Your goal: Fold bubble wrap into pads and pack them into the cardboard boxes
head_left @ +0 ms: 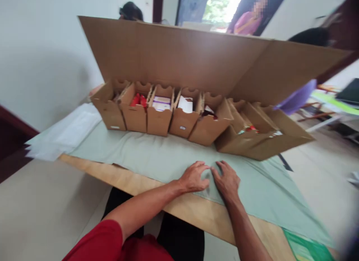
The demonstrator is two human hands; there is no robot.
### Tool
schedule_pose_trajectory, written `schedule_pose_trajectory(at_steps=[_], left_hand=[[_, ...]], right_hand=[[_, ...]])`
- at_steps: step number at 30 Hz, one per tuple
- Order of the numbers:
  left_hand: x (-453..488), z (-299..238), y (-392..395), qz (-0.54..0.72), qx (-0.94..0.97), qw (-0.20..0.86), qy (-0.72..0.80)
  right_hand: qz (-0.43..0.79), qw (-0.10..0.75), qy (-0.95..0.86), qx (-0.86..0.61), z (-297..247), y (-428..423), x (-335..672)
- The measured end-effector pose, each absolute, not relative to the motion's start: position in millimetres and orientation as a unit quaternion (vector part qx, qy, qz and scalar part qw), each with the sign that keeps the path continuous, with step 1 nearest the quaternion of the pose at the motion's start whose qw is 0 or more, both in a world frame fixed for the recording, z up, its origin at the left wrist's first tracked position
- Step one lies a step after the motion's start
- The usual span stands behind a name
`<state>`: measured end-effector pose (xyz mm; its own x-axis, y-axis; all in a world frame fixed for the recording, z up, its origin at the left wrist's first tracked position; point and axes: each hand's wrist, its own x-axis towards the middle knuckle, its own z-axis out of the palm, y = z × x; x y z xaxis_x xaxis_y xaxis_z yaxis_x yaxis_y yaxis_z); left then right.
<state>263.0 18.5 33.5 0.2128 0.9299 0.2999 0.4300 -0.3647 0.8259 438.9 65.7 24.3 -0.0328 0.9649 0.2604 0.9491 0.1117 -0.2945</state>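
My left hand rests on the pale green cloth near the table's front edge, thumb and fingers apart in a curve. Close beside it my right hand lies on the same cloth with its fingers loosely bent and spread. The tips of the two hands nearly meet. Between them is a faint greyish patch, too blurred to tell from the cloth. I see nothing held in either hand.
Beyond the hands stands a row of several cardboard bins, with red packets and white boxes inside some. A tall cardboard panel rises behind them. Clear plastic bags lie left; a green packet lies front right. People are beyond.
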Motion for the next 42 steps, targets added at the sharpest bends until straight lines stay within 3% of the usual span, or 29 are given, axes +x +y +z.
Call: schedule_pose_trajectory(at_steps=[7, 13, 17, 21, 27, 35, 38, 42], left_hand=[[200, 51, -43, 0.453, 0.697, 0.238, 0.502], [7, 66, -105, 0.384, 0.53, 0.021, 0.756], [-114, 85, -125, 0.357, 0.416, -0.048, 0.835], [-172, 90, -130, 0.326, 0.345, -0.066, 0.878], [-188, 84, -124, 0.311, 0.286, -0.033, 0.906], [-146, 131, -124, 0.382, 0.311, -0.008, 0.87], [-88, 132, -116, 0.42, 0.374, 0.064, 0.824], [1, 122, -103, 0.509, 0.431, 0.213, 0.714]], right_hand=[[-0.011, 0.149, -0.738, -0.658, 33, 69, 434], [0.006, 0.124, -0.74, -0.661, 41, 69, 431], [0.011, 0.137, -0.736, -0.662, 39, 73, 432], [0.005, 0.157, -0.733, -0.662, 30, 81, 438], [0.001, 0.176, -0.743, -0.646, 21, 86, 445], [0.007, 0.184, -0.743, -0.644, 20, 84, 446], [0.012, 0.209, -0.738, -0.641, 21, 81, 445], [0.024, 0.319, -0.738, -0.594, 27, 68, 438]])
